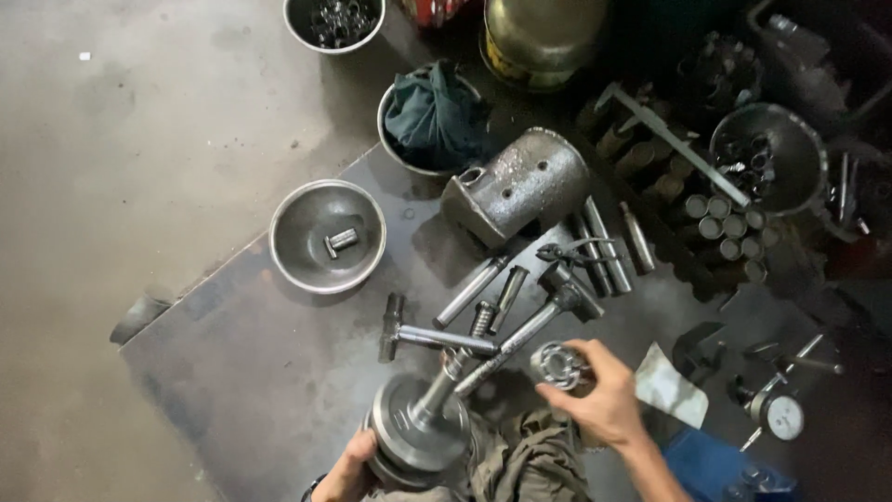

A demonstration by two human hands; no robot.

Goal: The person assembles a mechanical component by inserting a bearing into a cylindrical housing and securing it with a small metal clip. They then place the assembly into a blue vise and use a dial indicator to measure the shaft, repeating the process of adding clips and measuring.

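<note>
Right hand (pixel 604 400) grip closed round bearing (pixel 560 364) (left hand (pixel 351 465) steadies flywheel (pixel 418 437))

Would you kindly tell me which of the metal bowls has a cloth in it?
The bowl beside the grey housing: a dark green cloth fills it.

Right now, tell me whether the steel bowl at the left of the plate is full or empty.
Nearly empty. The steel bowl holds only a couple of small metal pins lying on its bare bottom.

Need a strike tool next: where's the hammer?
Head view, centre-left on the dark steel plate: the hammer lies between the small-parts bowl and the flanged shaft.
</note>
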